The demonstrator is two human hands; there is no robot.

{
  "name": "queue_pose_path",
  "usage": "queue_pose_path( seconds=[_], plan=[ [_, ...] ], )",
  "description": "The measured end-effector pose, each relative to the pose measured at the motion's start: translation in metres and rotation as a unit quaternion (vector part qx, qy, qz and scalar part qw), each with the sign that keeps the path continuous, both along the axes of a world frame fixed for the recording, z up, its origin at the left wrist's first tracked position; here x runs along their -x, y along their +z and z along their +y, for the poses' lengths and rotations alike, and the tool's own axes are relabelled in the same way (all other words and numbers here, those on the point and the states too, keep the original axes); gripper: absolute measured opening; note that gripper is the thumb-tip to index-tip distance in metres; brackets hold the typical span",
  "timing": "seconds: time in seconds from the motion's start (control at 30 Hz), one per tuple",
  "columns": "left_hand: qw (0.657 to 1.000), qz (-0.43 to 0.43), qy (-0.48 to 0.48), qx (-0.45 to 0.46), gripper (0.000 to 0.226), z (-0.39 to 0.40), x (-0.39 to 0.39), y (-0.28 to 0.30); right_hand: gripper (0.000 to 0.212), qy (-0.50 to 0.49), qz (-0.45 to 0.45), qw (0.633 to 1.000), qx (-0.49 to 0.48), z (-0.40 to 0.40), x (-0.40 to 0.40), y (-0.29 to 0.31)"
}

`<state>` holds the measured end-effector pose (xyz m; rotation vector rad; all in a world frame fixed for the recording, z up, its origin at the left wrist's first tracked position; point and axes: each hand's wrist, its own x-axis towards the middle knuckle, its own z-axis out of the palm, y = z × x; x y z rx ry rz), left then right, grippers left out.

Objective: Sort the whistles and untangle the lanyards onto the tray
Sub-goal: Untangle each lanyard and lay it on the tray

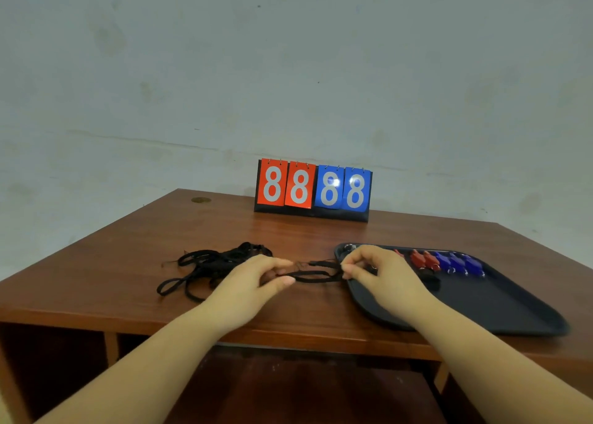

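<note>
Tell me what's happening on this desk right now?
A person is working on a black lanyard, pinching one end with the left hand and the other with the right hand, stretched between them at the edge of the dark tray. Red whistles and blue whistles already sit in a row on the tray. A tangled pile of lanyards lies on the wooden desk to the left. A flip scoreboard stands at the back.

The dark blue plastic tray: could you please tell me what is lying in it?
In the dark blue plastic tray, red whistles and blue whistles lie in a row along its far side. The right hand hides the near left part.
</note>
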<state>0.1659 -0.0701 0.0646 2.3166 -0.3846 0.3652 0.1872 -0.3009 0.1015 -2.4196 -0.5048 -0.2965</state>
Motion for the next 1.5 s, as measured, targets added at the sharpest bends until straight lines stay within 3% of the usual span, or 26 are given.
queue_pose_path(
  seconds=[0.1, 0.23, 0.33, 0.5, 0.67, 0.97, 1.1, 1.17, 1.3, 1.43, 1.5],
  plan=[
    [0.997, 0.020, -0.053, 0.059, 0.047, -0.025, 0.007, 0.006, 0.005, 0.026, -0.003, 0.999, -0.034, 0.007, 0.008, 0.003],
    [0.990, 0.015, -0.070, 0.125, 0.023, -0.042, 0.012, 0.015, 0.005, 0.062, 0.004, 0.997, -0.039, 0.013, 0.020, 0.006],
    [0.965, 0.053, -0.058, 0.250, 0.030, -0.044, 0.018, 0.017, 0.006, 0.071, 0.011, 0.996, -0.048, 0.014, 0.028, 0.008],
    [0.956, 0.047, 0.040, 0.287, 0.030, -0.025, 0.021, 0.018, 0.010, 0.058, 0.029, 0.998, 0.008, 0.006, 0.034, 0.016],
    [0.906, 0.062, 0.116, 0.402, 0.023, 0.005, 0.018, 0.008, 0.015, 0.036, 0.049, 0.996, 0.066, -0.014, 0.040, 0.021],
    [0.897, 0.059, 0.103, 0.427, 0.013, 0.000, 0.055, -0.016, 0.023, 0.058, 0.128, 0.990, 0.023, -0.028, 0.066, 0.003],
    [0.940, 0.098, 0.018, 0.326, 0.015, -0.016, 0.084, -0.033, 0.020, 0.077, 0.176, 0.981, 0.039, -0.021, 0.084, -0.034],
    [0.956, 0.102, -0.011, 0.275, 0.016, -0.022, 0.095, -0.043, 0.025, 0.083, 0.174, 0.981, -0.023, -0.009, 0.091, -0.054],
    [0.953, 0.136, -0.071, 0.263, 0.017, -0.027, 0.106, -0.055, 0.027, 0.125, 0.151, 0.969, -0.151, 0.022, 0.106, -0.089],
    [0.943, 0.144, -0.071, 0.292, 0.015, -0.027, 0.109, -0.060, 0.009, 0.136, 0.151, 0.962, -0.182, 0.028, 0.114, -0.108],
    [0.913, 0.171, -0.043, 0.369, 0.015, -0.031, 0.107, -0.062, 0.010, 0.126, 0.184, 0.941, -0.254, 0.025, 0.115, -0.109]
  ],
)
